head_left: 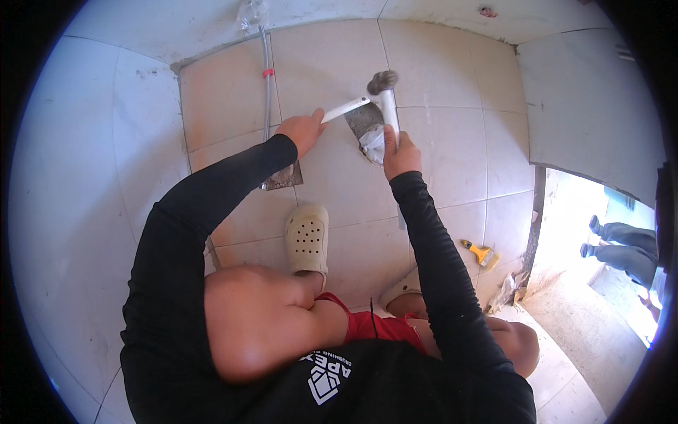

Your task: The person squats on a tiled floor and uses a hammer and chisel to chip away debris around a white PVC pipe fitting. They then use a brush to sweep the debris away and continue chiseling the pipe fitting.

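My left hand (pixel 302 133) is closed round one end of a narrow white bar (pixel 346 109) with a dark spot near its tip; its exact kind I cannot make out. That tip reaches the far edge of a hole (pixel 364 121) cut in the floor tiles. White plastic (pixel 375 141) is stuffed into the hole's near part. In my right hand (pixel 402 155) is a hammer (pixel 390 116), gripped by its pale handle, with the slightly blurred head raised just beyond the bar's tip.
A second cut-out (pixel 286 177) lies below my left wrist, near a grey hose (pixel 268 99) with red tape. A yellow paintbrush (pixel 482 254) rests on the tiles at right. Walls enclose the far and left sides. Another person's legs (pixel 625 244) show through the doorway.
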A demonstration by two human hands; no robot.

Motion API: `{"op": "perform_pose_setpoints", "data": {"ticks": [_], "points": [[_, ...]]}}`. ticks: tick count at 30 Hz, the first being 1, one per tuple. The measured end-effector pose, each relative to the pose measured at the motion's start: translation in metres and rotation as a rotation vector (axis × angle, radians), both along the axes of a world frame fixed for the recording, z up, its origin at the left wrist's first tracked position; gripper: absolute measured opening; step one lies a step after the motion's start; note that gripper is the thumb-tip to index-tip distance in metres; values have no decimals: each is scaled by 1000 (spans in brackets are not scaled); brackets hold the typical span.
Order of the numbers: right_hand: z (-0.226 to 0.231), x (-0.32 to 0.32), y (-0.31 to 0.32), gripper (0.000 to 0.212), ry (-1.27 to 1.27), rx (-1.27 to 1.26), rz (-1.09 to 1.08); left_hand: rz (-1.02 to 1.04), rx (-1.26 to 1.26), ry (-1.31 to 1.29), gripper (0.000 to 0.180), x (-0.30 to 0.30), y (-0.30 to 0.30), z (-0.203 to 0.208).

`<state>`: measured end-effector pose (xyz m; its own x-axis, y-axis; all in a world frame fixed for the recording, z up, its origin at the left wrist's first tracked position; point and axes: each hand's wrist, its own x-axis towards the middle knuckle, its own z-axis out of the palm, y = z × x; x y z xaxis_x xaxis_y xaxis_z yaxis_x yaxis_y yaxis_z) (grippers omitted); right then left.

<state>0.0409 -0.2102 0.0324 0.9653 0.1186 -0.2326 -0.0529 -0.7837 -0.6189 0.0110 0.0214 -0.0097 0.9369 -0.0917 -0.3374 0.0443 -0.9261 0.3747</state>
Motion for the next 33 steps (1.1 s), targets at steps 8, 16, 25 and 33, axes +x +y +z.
{"op": "perform_pose_setpoints", "data": {"ticks": [8,16,25,33], "points": [[-4,0,12,58,19,-34,32,2,-29,-25,31,1,-2,4],[-13,-17,-21,64,123,46,-8,11,-73,-28,29,10,-10,13],[-23,-18,-32,60,70,55,-150,-21,-73,-29,29,18,-7,-2],[16,-6,-17,56,-231,155,-69,-11,-62,6,28,15,-8,-8]]}}
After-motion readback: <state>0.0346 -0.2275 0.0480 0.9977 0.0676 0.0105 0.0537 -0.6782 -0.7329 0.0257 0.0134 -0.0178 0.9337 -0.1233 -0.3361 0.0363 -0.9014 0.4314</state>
